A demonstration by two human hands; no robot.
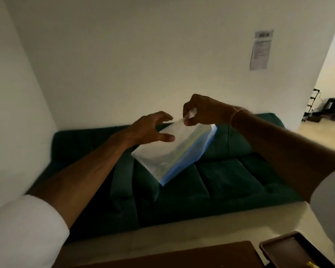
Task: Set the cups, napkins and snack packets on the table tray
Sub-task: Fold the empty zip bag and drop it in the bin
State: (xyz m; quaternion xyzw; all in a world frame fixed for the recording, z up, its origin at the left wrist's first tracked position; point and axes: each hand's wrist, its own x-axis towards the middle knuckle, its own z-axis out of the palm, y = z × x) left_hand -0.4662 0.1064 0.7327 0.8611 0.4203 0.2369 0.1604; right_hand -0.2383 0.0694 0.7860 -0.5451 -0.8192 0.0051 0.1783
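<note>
A clear plastic pack of white napkins [172, 151] with a blue edge hangs in the air above a dark green sofa. My right hand [203, 111] pinches its top corner between closed fingers. My left hand [153, 128] hovers at the pack's upper left edge with its fingers spread, touching or nearly touching it. The brown tray [290, 250] lies at the bottom right, partly cut off by the frame. No cups or snack packets can be made out; only a small yellow bit shows at the tray's lower edge.
The green sofa [211, 182] stands against a white wall below my hands. A brown table top [182, 256] runs along the bottom edge. A paper notice [261, 49] hangs on the wall. A doorway at the right opens onto dark furniture [327, 109].
</note>
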